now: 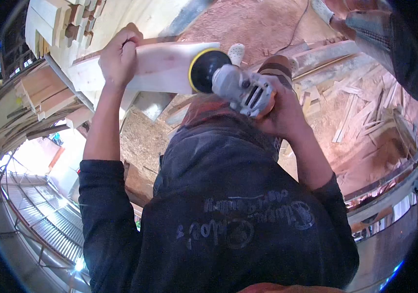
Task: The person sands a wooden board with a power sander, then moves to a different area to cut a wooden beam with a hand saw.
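A pale wooden board (162,67) lies across the upper middle of the view, its left part over the edge of a work surface. My left hand (119,57) is closed on the board near its left part. My right hand (287,110) grips the body of a grey power sander (245,90), whose round black pad with a yellow rim (208,70) is at the board's right end. Whether the pad touches the wood is hard to tell. The fingers of my right hand are partly hidden behind the tool.
Stacked wood pieces (55,22) stand at the upper left, with more planks (45,90) below them. Wood scraps (360,110) and sawdust cover the floor at the right. A cable (294,36) runs across the floor. Another person's legs (372,36) are at the upper right.
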`<state>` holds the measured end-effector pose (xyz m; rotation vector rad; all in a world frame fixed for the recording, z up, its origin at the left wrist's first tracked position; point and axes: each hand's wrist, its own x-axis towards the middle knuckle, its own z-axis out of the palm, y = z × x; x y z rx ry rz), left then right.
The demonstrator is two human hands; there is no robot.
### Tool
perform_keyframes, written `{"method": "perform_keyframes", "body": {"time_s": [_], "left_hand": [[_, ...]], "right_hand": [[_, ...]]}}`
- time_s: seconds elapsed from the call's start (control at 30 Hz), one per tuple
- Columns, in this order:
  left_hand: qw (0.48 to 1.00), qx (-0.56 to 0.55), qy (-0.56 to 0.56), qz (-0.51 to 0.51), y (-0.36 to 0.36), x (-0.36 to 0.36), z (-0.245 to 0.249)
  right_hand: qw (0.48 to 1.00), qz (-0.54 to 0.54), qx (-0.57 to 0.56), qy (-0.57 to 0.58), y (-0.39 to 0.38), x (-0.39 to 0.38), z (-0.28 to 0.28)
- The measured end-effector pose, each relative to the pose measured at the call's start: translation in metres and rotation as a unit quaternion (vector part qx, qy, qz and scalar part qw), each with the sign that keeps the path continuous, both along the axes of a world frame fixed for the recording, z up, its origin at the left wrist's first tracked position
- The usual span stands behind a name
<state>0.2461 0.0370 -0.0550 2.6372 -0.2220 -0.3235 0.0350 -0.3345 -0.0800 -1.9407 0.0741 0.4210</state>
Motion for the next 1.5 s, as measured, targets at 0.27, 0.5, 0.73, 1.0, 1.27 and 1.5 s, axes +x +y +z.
{"method": "perform_keyframes", "body": {"time_s": [0.27,0.5,0.73,1.0,1.27,1.5], "left_hand": [[0.998,0.06,0.002,0.002,-0.017,-0.004,0.015],[0.999,0.036,-0.003,-0.017,-0.017,-0.004,0.015],[0.999,0.008,-0.016,-0.038,-0.013,-0.002,0.012],[0.998,0.008,-0.033,-0.047,-0.018,-0.004,0.015],[0.998,0.033,-0.029,-0.035,-0.015,-0.006,0.014],[0.997,0.032,-0.017,-0.062,-0.008,0.002,0.006]], "right_hand": [[0.996,-0.059,0.048,0.041,0.002,0.002,-0.006],[0.995,-0.09,0.043,0.025,0.011,-0.02,-0.023],[0.999,-0.008,0.031,0.028,0.017,-0.024,-0.003],[0.995,-0.071,0.06,0.02,0.018,-0.02,-0.018],[0.994,-0.087,0.038,0.06,0.005,-0.008,-0.015],[0.999,-0.033,-0.003,0.014,0.013,-0.013,-0.008]]}}
